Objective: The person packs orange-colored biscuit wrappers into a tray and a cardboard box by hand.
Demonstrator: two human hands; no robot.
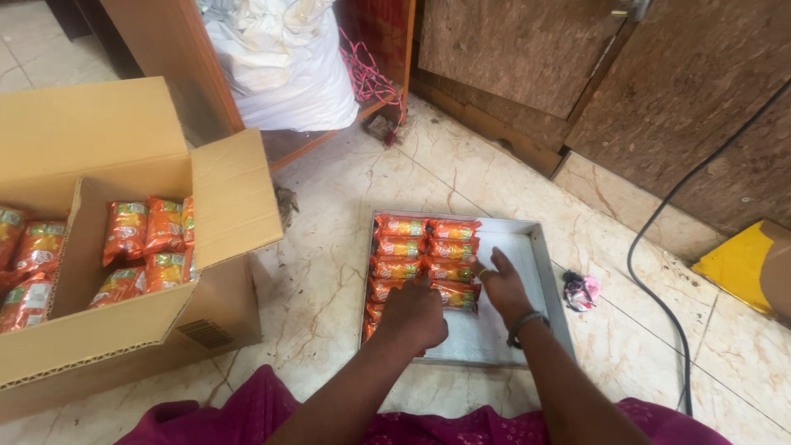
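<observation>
Hands on orange packets in metal tray: left hand clenched, right hand grip released.

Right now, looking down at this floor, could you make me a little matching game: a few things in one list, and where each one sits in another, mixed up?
Things:
1. cardboard box
2. metal tray
3. black cable
4. white sack

Places:
A. at the top, in the wooden shelf unit
B. on the left, open, with orange packets inside
C. on the right, curving across the floor
D. in the middle, under the left hand and right hand

Pairs: 1-B, 2-D, 3-C, 4-A
</observation>
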